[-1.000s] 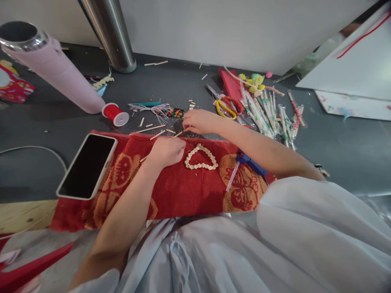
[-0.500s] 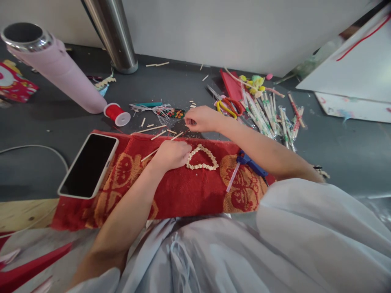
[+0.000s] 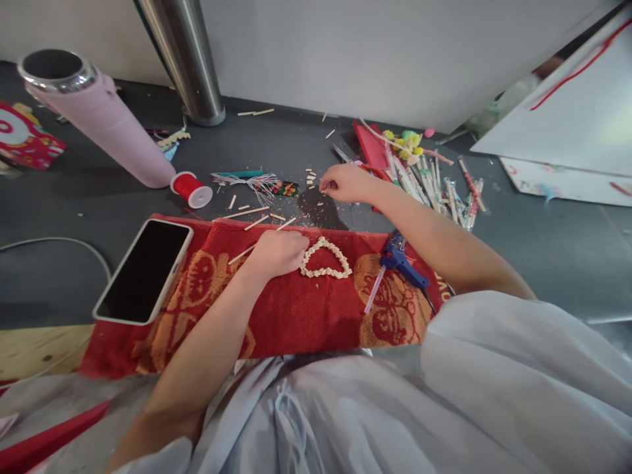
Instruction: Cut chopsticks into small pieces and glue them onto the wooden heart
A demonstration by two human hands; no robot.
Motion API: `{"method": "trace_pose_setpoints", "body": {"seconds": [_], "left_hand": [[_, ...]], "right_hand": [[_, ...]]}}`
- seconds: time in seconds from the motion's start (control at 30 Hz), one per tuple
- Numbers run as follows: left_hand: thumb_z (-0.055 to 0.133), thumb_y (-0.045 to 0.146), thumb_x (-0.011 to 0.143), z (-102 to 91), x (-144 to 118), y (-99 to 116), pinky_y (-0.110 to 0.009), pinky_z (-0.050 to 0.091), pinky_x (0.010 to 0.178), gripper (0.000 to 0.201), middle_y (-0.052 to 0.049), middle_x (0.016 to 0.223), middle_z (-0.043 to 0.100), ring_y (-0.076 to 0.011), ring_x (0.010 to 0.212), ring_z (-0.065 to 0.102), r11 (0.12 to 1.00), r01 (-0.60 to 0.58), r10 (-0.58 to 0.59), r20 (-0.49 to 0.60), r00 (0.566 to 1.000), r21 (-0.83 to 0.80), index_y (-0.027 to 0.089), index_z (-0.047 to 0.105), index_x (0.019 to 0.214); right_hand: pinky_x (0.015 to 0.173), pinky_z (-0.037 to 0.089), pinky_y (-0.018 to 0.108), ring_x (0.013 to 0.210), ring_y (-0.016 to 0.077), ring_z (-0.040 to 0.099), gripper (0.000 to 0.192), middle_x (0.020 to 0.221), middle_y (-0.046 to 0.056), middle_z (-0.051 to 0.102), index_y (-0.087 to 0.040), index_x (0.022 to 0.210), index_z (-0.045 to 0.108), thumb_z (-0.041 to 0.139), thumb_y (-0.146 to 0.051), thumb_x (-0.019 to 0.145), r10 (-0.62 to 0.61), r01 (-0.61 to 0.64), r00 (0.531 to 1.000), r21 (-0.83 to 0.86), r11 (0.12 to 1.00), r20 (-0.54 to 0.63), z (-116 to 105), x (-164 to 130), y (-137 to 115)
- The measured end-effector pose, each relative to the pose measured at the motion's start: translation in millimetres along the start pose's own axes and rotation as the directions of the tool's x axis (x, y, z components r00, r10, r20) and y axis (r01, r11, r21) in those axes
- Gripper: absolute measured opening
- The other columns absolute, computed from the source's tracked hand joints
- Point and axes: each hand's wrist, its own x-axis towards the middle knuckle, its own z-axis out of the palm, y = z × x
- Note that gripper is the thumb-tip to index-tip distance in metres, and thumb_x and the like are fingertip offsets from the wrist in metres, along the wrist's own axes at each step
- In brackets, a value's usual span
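A heart outline made of small pale wooden pieces [image 3: 326, 258] lies on a red towel [image 3: 296, 309] across my lap. My left hand [image 3: 276, 253] rests on the towel with its fingers curled, the fingertips on the heart's left edge. My right hand [image 3: 345, 183] is farther out over the dark table [image 3: 99, 210], fingers pinched together beside scattered short wooden bits [image 3: 310, 176]. Whether a bit sits between those fingertips is too small to tell.
A phone [image 3: 143, 270] lies on the towel's left end and a blue glue gun [image 3: 402, 260] on its right. Beyond are long sticks [image 3: 247, 212], a red thread spool [image 3: 191, 187], a pink flask [image 3: 99, 115], a metal pole [image 3: 185, 59], wrapped chopsticks [image 3: 434, 184] and white boards [image 3: 557, 112].
My right hand has moved to the right and farther out over the table. My left hand has slid right until its fingertips meet the heart's left edge.
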Motion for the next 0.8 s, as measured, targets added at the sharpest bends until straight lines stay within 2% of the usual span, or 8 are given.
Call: {"method": "trace_pose_setpoints", "body": {"seconds": [0.13,0.33,0.57,0.8], "left_hand": [[0.045,0.016,0.084,-0.5,0.6,0.3,-0.027,0.029,0.053,0.023,-0.005,0.080,0.072,-0.0177,0.074,0.063,1.000,0.010,-0.010,0.016,1.000,-0.012,0.018,0.068,0.079],[0.044,0.016,0.085,0.7,0.4,-0.2,-0.028,0.032,0.054,0.025,-0.004,0.084,0.073,-0.0187,0.077,0.066,1.000,0.008,-0.009,0.026,1.000,0.007,0.018,0.068,0.080],[0.043,0.016,0.084,0.2,0.2,-1.5,-0.028,0.038,0.057,0.025,-0.005,0.087,0.074,-0.0190,0.079,0.067,0.999,0.033,-0.034,0.042,0.999,0.004,0.018,0.068,0.082],[0.042,0.017,0.085,-1.1,-0.6,-1.3,-0.028,0.039,0.058,0.026,-0.006,0.090,0.074,-0.0202,0.082,0.067,0.999,0.047,-0.046,0.048,0.998,-0.017,0.018,0.068,0.083]], "right_hand": [[0.082,0.046,0.028,0.091,0.0188,0.066,0.030,0.101,0.008,0.073,-0.014,0.103,0.072,0.051,-0.015,0.081,0.039,-0.039,0.999,0.019,0.999,-0.014,9.1,-1.1,4.0],[0.087,0.045,0.030,0.100,0.0212,0.064,0.028,0.107,0.011,0.070,-0.013,0.106,0.068,0.049,-0.017,0.085,-0.041,0.039,0.993,-0.018,0.999,-0.111,19.4,2.4,-9.3],[0.090,0.043,0.032,0.106,0.0237,0.062,0.029,0.109,0.013,0.069,-0.012,0.106,0.067,0.045,-0.016,0.089,-0.027,0.024,0.999,-0.105,0.994,-0.025,10.3,11.8,-27.0],[0.085,0.044,0.031,0.107,0.0237,0.062,0.026,0.112,0.011,0.068,-0.016,0.105,0.067,0.046,-0.021,0.090,0.038,-0.042,0.998,-0.114,0.993,-0.040,5.7,8.9,-27.3]]}}
